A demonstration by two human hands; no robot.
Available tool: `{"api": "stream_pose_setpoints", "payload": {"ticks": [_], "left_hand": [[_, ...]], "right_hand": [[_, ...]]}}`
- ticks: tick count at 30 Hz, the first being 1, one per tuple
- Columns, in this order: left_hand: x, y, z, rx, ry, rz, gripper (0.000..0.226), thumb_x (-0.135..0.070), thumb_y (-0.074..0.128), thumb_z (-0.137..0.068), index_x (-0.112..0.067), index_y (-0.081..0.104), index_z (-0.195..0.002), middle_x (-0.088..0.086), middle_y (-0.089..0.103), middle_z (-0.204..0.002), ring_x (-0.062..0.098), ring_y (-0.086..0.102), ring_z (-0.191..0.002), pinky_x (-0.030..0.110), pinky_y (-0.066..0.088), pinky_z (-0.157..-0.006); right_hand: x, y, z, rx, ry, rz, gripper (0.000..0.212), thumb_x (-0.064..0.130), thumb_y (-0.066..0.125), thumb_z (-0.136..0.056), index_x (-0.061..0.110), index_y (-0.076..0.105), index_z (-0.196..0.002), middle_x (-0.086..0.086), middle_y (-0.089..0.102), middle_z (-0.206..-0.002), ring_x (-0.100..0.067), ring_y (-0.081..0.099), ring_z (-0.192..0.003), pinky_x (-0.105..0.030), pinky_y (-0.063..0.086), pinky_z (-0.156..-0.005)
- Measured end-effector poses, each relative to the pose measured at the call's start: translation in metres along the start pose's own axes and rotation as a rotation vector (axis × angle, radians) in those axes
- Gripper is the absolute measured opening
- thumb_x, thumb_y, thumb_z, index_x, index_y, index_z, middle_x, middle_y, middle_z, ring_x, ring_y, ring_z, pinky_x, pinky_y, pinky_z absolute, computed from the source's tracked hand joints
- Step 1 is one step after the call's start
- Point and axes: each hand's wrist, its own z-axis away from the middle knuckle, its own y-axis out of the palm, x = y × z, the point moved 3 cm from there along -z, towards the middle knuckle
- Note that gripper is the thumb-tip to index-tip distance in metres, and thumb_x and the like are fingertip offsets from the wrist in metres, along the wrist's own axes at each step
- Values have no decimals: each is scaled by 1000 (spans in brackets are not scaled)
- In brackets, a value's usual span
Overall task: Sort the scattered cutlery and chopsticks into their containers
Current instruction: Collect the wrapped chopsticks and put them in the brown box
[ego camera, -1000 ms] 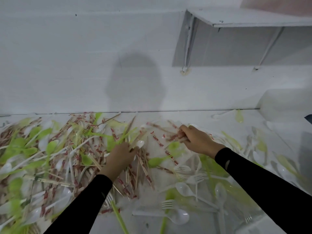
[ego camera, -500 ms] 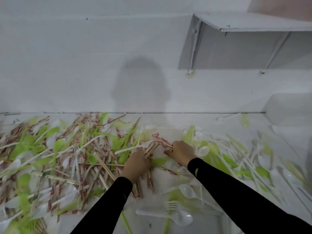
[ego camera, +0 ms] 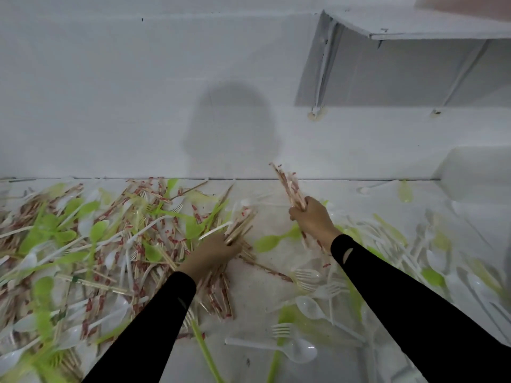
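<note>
The sorting has barely begun, judging by the spread. The white tabletop [ego camera: 257, 297] is covered from nine o'clock through three o'clock with mixed cutlery, and no container can be seen anywhere in view.

The right hand [ego camera: 313, 219] is clenched around a bundle of chopsticks [ego camera: 289, 186] in red-printed paper sleeves, raised clear of the tabletop with the tips pointing toward eleven o'clock. The left hand [ego camera: 214, 251] rests on the heap at its centre, its grip closed on a second bunch of chopsticks [ego camera: 240, 225] that fans out toward one o'clock.

Left to do is nearly everything: wrapped chopsticks and green spoons [ego camera: 96, 233] lie tangled at nine o'clock, clear forks [ego camera: 307, 275] and a clear spoon [ego camera: 300, 353] sit at five o'clock, and more pale cutlery trails off at three o'clock, blurred.

The sleeves carry red marks that may be lettering, but nothing is legible; no brand shows.
</note>
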Motion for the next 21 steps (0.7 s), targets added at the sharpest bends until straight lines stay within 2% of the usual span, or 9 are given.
{"api": "stream_pose_setpoints", "payload": {"ticks": [3, 5, 7, 9, 11, 13, 15, 18, 21], "left_hand": [[-2, -24, -1, -31, -62, 142, 32, -41, 62, -93, -9, 67, -89, -2, 62, -69, 15, 56, -61, 24, 41, -55], [-1, -33, -5, -5, -86, 243, 29, -37, 61, -95, -10, 69, -94, -1, 74, -81, 18, 67, -72, 29, 54, -62], [-1, -38, -8, 42, -91, 340, 30, -35, 60, -96, -6, 71, -97, 4, 77, -87, 21, 69, -80, 38, 57, -77], [-2, -38, -11, 84, -119, 567, 28, -28, 59, -98, -4, 67, -109, 7, 76, -86, 17, 67, -72, 37, 57, -67], [-6, -32, -11, 149, -165, 931, 24, -18, 54, -100, -4, 60, -119, 10, 74, -83, 15, 66, -61, 34, 58, -58], [-8, -27, -12, 222, -159, 1152, 27, -13, 51, -100, 0, 56, -123, 12, 73, -88, 18, 68, -64, 37, 60, -62], [-10, -21, -14, 245, -101, 1203, 28, -10, 51, -99, -4, 56, -126, 12, 72, -91, 21, 67, -68, 41, 60, -68], [-16, -19, -16, 91, 11, 1155, 11, -16, 56, -97, -8, 62, -101, 10, 64, -82, 19, 60, -60, 36, 58, -62], [-26, -25, -10, -198, 198, 896, 38, -37, 67, -88, -9, 54, -66, 7, 45, -58, 17, 46, -48, 29, 47, -51]], "right_hand": [[5, -10, -6, 13, 76, -193, 8, 13, 61, -88, 6, 60, -90, -10, 60, -75, -16, 49, -51, -22, 37, -44], [5, -16, -7, 69, 156, -229, 8, 12, 60, -90, 5, 62, -88, -10, 69, -80, -9, 42, -41, -19, 31, -38], [5, -22, -5, 152, 252, -218, 11, 12, 60, -91, 2, 63, -96, -7, 75, -86, -8, 36, -38, -20, 27, -38], [8, -26, -5, 213, 319, -273, 16, 11, 57, -94, 0, 60, -105, -10, 76, -91, -8, 34, -35, -20, 28, -37], [13, -27, -5, 297, 382, -452, 13, 10, 51, -99, 2, 54, -108, -12, 75, -98, -6, 32, -33, -17, 30, -33], [17, -28, -4, 369, 437, -680, 5, 7, 45, -102, 5, 47, -107, -13, 72, -106, -3, 32, -30, -15, 31, -29], [16, -31, -2, 373, 431, -775, 7, 7, 47, -102, 5, 49, -109, -11, 69, -116, -1, 34, -32, -13, 33, -30], [15, -37, 1, 305, 361, -783, 22, 15, 58, -98, 6, 57, -118, -7, 68, -123, -1, 39, -36, -14, 39, -34], [17, -44, 5, 262, 330, -853, 25, 24, 64, -94, 14, 62, -117, -5, 67, -125, -6, 53, -44, -17, 45, -38]]}}
